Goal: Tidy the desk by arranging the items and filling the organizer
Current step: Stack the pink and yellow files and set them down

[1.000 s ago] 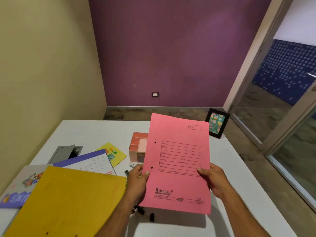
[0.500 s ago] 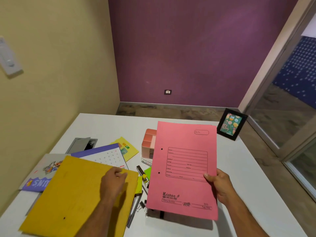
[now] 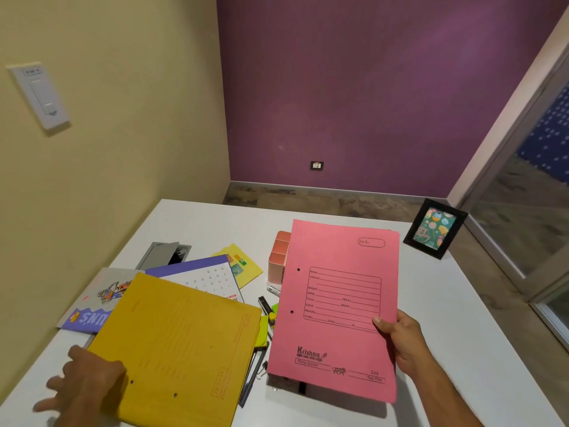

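Note:
My right hand [image 3: 403,346] holds a pink file folder [image 3: 335,303] by its right edge, tilted up over the white desk [image 3: 446,303]. A yellow folder [image 3: 181,343] lies flat at the left on top of other papers. My left hand [image 3: 83,380] is blurred, fingers spread, at that folder's near left corner, its palm edge over the corner and gripping nothing. A pink desk organizer [image 3: 278,257] stands behind the pink folder, partly hidden by it.
Under the yellow folder lie a calendar [image 3: 209,278], a purple-and-grey book [image 3: 92,306] and a yellow card [image 3: 243,263]. Pens, a marker and binder clips [image 3: 264,340] sit between the folders. A framed picture [image 3: 434,229] stands far right; a grey cable hatch [image 3: 163,254] is open at the far left.
My left hand let go of the pink folder, went onto the yellow folder, then slid to its near left corner. The right hand keeps hold of the pink folder. The camera turned left.

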`<action>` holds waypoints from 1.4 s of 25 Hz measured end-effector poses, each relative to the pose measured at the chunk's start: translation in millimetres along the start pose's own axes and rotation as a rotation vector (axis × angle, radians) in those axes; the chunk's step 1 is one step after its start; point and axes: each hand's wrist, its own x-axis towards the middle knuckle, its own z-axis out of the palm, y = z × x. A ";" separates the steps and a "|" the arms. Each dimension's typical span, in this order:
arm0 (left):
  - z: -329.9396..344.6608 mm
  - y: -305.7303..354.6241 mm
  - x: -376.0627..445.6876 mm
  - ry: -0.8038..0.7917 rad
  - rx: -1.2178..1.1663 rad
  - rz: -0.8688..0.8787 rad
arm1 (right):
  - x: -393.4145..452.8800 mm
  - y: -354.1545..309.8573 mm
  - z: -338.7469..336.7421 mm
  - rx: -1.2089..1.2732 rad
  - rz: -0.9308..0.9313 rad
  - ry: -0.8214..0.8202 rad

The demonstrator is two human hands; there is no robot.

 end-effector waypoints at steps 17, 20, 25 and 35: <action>1.0 -4.6 36.5 -0.043 0.038 0.063 | 3.1 6.7 1.8 -0.003 -0.012 0.002; 11.8 -13.8 82.4 -0.035 0.018 0.065 | 3.3 7.0 6.4 -0.004 -0.020 -0.005; -22.8 -5.6 67.5 0.086 -0.178 0.322 | 6.6 2.5 10.9 -0.015 -0.036 -0.036; -142.0 100.7 -62.1 0.424 -0.151 0.858 | -2.1 -14.5 23.5 0.058 -0.112 -0.235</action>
